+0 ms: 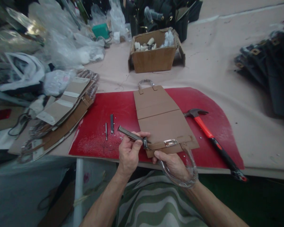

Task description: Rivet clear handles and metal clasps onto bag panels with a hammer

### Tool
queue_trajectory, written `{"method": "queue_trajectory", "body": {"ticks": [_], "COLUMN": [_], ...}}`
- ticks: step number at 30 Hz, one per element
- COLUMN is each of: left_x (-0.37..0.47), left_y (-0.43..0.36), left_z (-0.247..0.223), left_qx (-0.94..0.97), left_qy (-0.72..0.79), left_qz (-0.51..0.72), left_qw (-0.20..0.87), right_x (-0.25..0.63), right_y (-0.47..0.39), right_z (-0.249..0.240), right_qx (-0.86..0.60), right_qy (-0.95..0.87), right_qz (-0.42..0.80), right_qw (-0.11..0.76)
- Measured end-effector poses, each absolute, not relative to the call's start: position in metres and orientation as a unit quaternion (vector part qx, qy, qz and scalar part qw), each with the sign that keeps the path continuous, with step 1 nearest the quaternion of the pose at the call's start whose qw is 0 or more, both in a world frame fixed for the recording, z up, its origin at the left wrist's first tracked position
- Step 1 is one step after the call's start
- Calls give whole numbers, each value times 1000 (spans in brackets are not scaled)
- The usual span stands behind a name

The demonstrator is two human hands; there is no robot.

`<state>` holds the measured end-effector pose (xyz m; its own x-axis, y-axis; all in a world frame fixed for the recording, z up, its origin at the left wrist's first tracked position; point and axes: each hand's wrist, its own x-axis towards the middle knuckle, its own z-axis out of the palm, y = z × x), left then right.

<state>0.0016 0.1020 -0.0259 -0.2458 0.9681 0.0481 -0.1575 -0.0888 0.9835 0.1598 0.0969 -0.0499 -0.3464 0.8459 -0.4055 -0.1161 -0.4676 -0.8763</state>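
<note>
My left hand (130, 154) is closed around a metal punch-like tool (130, 133), whose dark end meets the left end of a strap on a tan bag panel (156, 110). My right hand (174, 164) pinches the panel's near edge, thumb on top. A plastic-wrapped handle (192, 167) loops over my right wrist. On the strap sits a shiny metal buckle (170, 142). The panel lies across a red board (213, 126), with its other wrapped handle (146, 82) at the far end. A claw hammer (208, 132) with a red and black grip rests to the right.
Two small metal tools (112, 124) lie left of the panel. Stacked tan bag pieces (68, 110) and plastic bags (63, 41) crowd the left. Behind stands a cardboard box (153, 60) of small items. Dark bag pieces (272, 66) are piled at right.
</note>
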Motion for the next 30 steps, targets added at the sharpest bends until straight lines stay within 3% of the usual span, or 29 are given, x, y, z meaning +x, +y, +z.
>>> {"method": "queue_trajectory", "body": {"ticks": [9, 17, 25, 30], "left_x": [-2, -5, -10, -8], "left_y": [103, 100, 95, 94], "left_z": [-39, -29, -33, -34], "left_qx": [445, 529, 554, 580], "left_qy": [452, 495, 506, 532], "left_qz": [632, 559, 535, 509], "left_qw": [446, 403, 389, 348], "right_x": [160, 160, 160, 165], "right_y": [97, 95, 93, 94], "right_z": [-53, -47, -46, -44], "right_qx": [-463, -500, -477, -509], "right_qy": [-405, -394, -352, -304], "right_qz": [721, 712, 735, 758], "right_qw": [319, 297, 329, 273]}}
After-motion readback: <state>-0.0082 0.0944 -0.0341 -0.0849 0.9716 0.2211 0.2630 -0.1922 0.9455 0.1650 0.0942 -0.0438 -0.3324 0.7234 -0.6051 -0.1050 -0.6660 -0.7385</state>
